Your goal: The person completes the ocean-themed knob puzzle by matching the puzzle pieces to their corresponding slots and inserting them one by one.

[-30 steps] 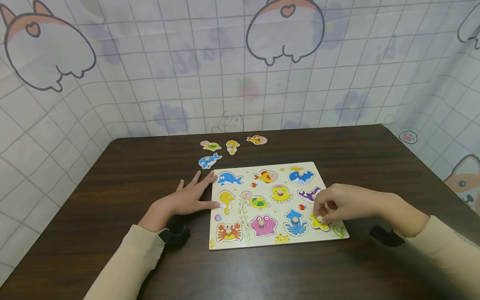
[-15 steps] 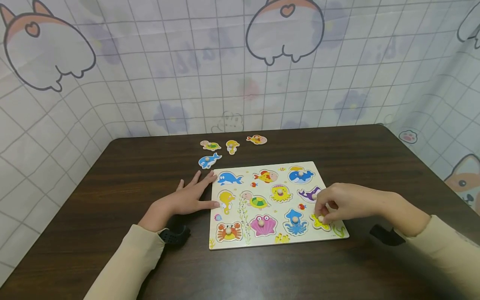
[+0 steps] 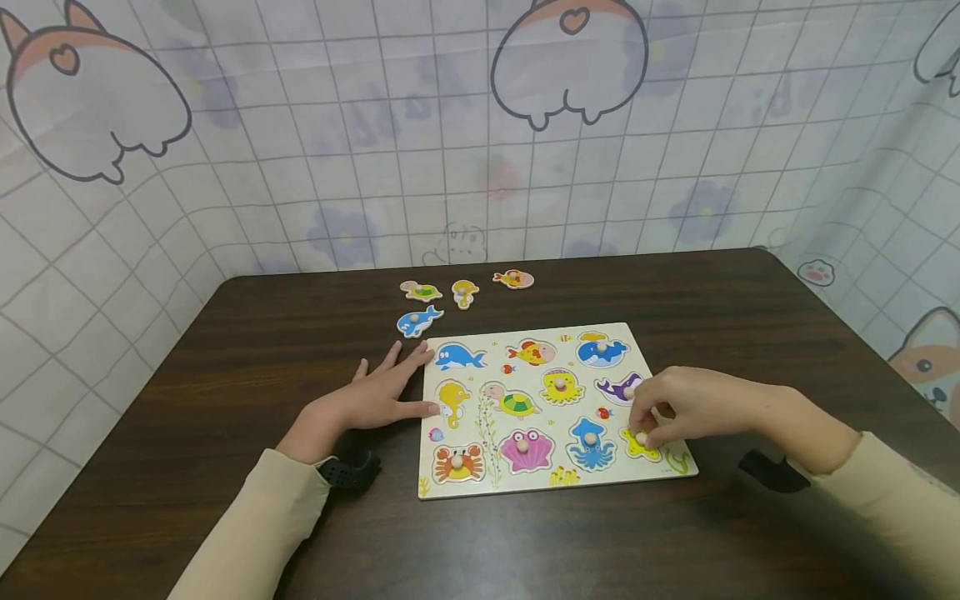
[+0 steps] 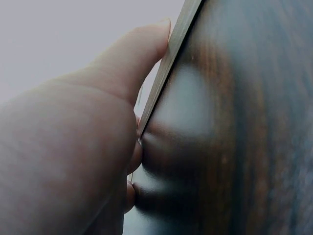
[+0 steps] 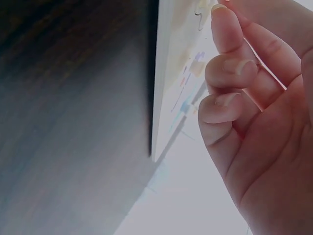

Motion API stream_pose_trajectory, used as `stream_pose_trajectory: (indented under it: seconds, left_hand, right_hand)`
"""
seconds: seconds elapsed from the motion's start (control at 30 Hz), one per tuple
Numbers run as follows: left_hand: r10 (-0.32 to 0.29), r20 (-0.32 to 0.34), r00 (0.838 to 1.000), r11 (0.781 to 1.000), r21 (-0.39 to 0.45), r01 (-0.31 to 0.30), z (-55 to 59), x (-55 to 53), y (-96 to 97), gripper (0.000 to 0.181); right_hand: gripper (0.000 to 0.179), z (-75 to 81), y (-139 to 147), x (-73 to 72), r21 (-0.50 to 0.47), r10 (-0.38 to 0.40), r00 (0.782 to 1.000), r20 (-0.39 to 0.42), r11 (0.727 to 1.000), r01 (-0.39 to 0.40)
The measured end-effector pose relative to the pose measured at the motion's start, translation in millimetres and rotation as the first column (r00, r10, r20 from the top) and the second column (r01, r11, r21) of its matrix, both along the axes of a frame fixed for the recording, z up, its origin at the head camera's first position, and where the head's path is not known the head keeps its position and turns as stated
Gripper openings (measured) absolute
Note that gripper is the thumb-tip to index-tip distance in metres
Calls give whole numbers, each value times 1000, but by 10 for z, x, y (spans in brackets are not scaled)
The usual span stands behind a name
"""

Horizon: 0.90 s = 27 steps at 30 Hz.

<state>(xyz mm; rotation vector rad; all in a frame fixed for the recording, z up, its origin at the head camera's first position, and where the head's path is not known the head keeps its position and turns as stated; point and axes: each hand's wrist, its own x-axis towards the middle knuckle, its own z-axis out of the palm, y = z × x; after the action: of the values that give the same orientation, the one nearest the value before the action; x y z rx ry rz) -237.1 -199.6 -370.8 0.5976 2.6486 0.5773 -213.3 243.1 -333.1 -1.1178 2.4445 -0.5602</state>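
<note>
A white wooden puzzle board [image 3: 551, 417] with sea-animal shapes lies on the table. My left hand [image 3: 372, 398] rests at its left edge, fingers spread, the thumb on the board's face. My right hand [image 3: 686, 406] pinches the knob of a yellow starfish piece [image 3: 642, 448] at the board's lower right. Its other fingers curl toward the palm in the right wrist view. Knobbed pieces on the board include a crab [image 3: 459, 463], a pink shell [image 3: 527, 452], a blue squid [image 3: 591, 446], a yellow octopus [image 3: 562, 387] and a blue whale [image 3: 602, 352].
Behind the board lie loose pieces: a turtle [image 3: 422, 291], a seahorse [image 3: 465, 294], a fish [image 3: 513, 280] and a blue dolphin-like piece [image 3: 420, 321]. The dark wooden table [image 3: 300, 312] meets a patterned cloth wall [image 3: 450, 167] at the back.
The starfish piece and my right hand have shifted very slightly right since a second ago. My left hand and the board look the same.
</note>
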Motion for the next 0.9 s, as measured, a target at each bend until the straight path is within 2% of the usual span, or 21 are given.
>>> stream_pose_trajectory:
  seconds: [0.4, 0.67, 0.9]
  left_hand:
    - [2, -5, 1000, 1000, 13, -2, 2, 5, -8, 96]
    - [6, 0, 1000, 1000, 11, -6, 6, 14, -11, 96]
    - [-3, -2, 1000, 1000, 7, 3, 0, 13, -13, 98]
  right_hand:
    - [14, 56, 76, 6, -43, 2, 1000, 12, 999, -2]
    - [19, 309, 112, -67, -39, -59, 994, -89, 998, 56]
    - [20, 573, 112, -200, -96, -150, 969, -195, 986, 133]
